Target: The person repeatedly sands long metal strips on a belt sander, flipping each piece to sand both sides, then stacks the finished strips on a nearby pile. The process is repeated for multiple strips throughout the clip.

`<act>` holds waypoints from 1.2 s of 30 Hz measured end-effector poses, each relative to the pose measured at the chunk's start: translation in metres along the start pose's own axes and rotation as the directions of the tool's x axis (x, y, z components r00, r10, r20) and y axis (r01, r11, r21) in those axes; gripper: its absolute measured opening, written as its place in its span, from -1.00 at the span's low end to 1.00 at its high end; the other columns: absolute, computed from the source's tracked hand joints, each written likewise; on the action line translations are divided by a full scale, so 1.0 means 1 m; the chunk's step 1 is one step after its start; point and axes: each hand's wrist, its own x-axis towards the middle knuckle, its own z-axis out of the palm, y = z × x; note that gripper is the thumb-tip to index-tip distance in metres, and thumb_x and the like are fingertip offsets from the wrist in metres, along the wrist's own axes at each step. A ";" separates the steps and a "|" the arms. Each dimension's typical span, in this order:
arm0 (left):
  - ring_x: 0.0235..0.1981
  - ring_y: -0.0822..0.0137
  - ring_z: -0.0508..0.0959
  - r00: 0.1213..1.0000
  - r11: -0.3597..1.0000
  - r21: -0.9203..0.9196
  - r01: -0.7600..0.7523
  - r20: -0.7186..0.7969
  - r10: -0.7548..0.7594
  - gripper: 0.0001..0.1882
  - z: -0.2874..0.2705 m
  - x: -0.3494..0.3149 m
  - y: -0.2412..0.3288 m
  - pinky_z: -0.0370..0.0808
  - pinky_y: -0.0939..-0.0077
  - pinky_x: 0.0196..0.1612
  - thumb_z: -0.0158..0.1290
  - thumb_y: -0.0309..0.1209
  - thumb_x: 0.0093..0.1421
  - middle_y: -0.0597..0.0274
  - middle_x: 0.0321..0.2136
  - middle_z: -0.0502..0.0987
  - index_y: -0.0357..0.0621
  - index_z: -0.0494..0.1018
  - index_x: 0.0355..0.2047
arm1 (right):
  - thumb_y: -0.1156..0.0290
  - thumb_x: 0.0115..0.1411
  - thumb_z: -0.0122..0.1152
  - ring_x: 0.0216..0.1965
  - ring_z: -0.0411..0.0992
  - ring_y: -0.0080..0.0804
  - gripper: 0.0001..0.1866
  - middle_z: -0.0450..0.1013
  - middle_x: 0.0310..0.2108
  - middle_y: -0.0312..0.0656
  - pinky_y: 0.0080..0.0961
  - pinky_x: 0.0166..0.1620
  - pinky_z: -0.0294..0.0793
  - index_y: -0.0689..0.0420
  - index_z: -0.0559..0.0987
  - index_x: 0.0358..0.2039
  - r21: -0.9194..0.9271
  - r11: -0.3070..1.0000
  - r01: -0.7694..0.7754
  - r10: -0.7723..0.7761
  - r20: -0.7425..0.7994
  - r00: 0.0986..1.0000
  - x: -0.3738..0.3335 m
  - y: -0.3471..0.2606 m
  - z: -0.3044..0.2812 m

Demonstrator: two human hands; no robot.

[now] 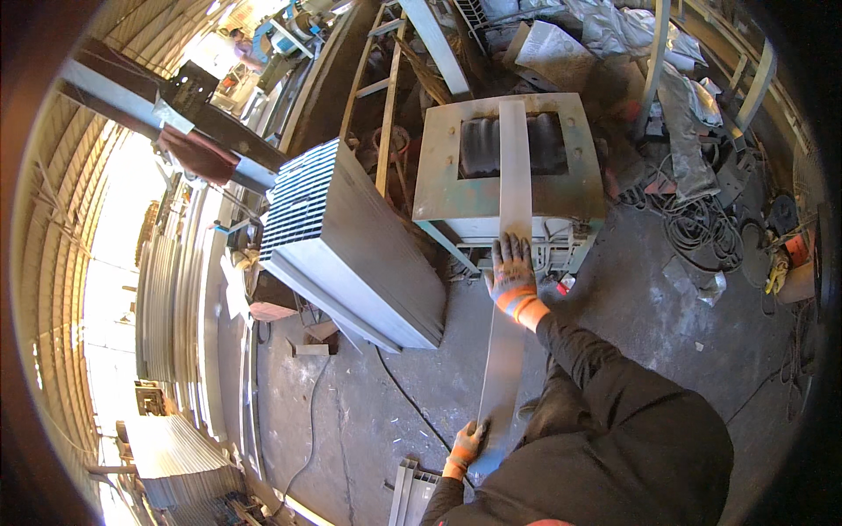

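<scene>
A long flat metal strip (515, 188) runs from a worn grey-green machine (438, 184) toward my body. Its far end lies across the machine's top, over a rectangular opening with a dark, rounded surface inside (545, 145). My right hand (512, 273), in an orange and grey work glove, lies on the strip just in front of the machine, palm down with its fingers stretched out. My left hand (467, 445), gloved the same way, closes around the strip's left edge near its near end. Part of its grip is hidden beneath the metal.
A tall stack of metal profiles (377, 245) stands left of the machine. A dark cable (408, 394) crosses the concrete floor. Short metal channels (410, 491) lie by my left arm. Coiled hoses (702, 228) and scrap are at right. Far off, a person (241, 48) is visible.
</scene>
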 end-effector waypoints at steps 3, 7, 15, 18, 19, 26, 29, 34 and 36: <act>-0.06 0.22 0.70 0.996 0.983 0.165 -0.086 0.011 0.086 -0.53 -0.014 -0.054 -0.026 0.60 0.25 0.09 0.16 -0.05 0.58 -0.04 -0.08 0.77 -0.25 0.65 0.12 | -0.02 0.39 0.21 0.66 0.04 0.27 -0.11 0.12 0.64 0.27 0.28 0.68 -0.18 0.35 0.36 0.54 0.013 1.000 0.004 -0.005 0.054 0.999 -0.056 -0.027 -0.012; 0.05 0.31 0.71 0.983 0.981 -0.066 0.182 0.023 -0.181 -0.62 -0.020 -0.109 -0.042 0.62 0.34 0.18 0.30 -0.19 0.51 0.11 0.02 0.79 -0.25 0.67 0.12 | -0.01 0.38 0.17 0.66 0.01 0.33 -0.12 0.07 0.65 0.32 0.35 0.67 -0.22 0.34 0.36 0.55 0.045 0.999 0.022 -0.028 0.137 0.990 -0.102 -0.051 -0.021; -0.05 -0.05 0.79 1.000 0.877 0.480 -0.025 0.003 0.027 -0.37 -0.022 -0.066 0.054 0.70 0.13 0.01 0.52 0.01 0.23 -0.06 -0.10 0.78 -0.21 0.54 0.03 | 0.16 0.29 0.37 0.67 -0.02 0.38 -0.09 0.00 0.67 0.32 0.30 0.68 -0.11 0.19 0.35 0.59 0.304 0.952 -0.021 0.041 -0.061 0.997 -0.029 -0.003 0.002; -0.15 -0.20 0.77 0.972 0.740 0.670 -0.061 -0.128 0.197 -0.31 -0.004 0.012 0.158 0.71 0.02 -0.11 0.48 0.09 0.24 -0.12 -0.19 0.75 -0.23 0.50 0.02 | 0.21 0.29 0.34 0.67 0.03 0.31 -0.11 0.09 0.64 0.31 0.24 0.66 0.03 0.22 0.34 0.59 0.330 0.942 -0.069 0.122 -0.142 0.982 0.100 0.046 0.025; -0.18 -0.24 0.77 0.942 0.718 0.687 -0.108 -0.162 0.296 -0.30 0.006 0.043 0.193 0.71 -0.01 -0.14 0.46 0.11 0.25 -0.13 -0.21 0.74 -0.24 0.48 0.03 | 0.22 0.30 0.32 0.66 0.04 0.31 -0.10 0.08 0.65 0.30 0.23 0.65 0.07 0.23 0.32 0.60 0.372 0.922 -0.105 0.169 -0.144 0.975 0.147 0.063 0.032; -0.26 -0.17 0.77 0.811 0.550 0.812 -0.197 -0.180 0.557 -0.44 0.059 0.276 0.383 0.69 -0.03 -0.25 0.40 -0.01 0.32 -0.08 -0.30 0.71 -0.18 0.41 -0.02 | 0.25 0.43 0.06 0.68 -0.01 0.32 -0.19 0.02 0.71 0.18 0.15 0.67 0.03 0.13 0.24 0.67 0.021 0.962 -0.273 0.274 -0.062 0.960 0.439 0.177 0.080; -0.23 -0.18 0.76 0.823 0.576 0.798 -0.176 -0.202 0.531 -0.45 0.070 0.327 0.411 0.69 -0.05 -0.22 0.38 -0.04 0.33 -0.09 -0.28 0.70 -0.18 0.39 0.00 | 0.26 0.44 -0.02 0.70 -0.04 0.26 -0.17 -0.01 0.72 0.12 0.16 0.67 -0.01 0.09 0.16 0.70 0.027 0.927 -0.375 0.367 0.149 0.918 0.501 0.208 0.094; -0.26 -0.21 0.75 0.816 0.627 0.752 -0.200 -0.226 0.531 -0.45 0.070 0.311 0.391 0.68 -0.07 -0.23 0.39 -0.02 0.32 -0.05 -0.28 0.70 -0.14 0.39 -0.04 | 0.18 0.50 -0.01 0.68 -0.01 0.30 -0.19 0.01 0.72 0.13 0.19 0.67 -0.02 0.03 0.13 0.72 0.020 0.967 -0.252 0.253 -0.051 0.966 0.468 0.202 0.110; -0.29 -0.19 0.75 0.828 0.632 0.754 -0.181 -0.229 0.511 -0.46 0.060 0.283 0.370 0.68 -0.07 -0.25 0.40 -0.01 0.31 -0.03 -0.29 0.70 -0.13 0.40 -0.07 | 0.16 0.50 0.03 0.65 0.05 0.32 -0.21 0.03 0.71 0.13 0.24 0.65 0.05 -0.02 0.18 0.70 -0.021 0.967 -0.253 0.252 -0.009 0.968 0.431 0.181 0.108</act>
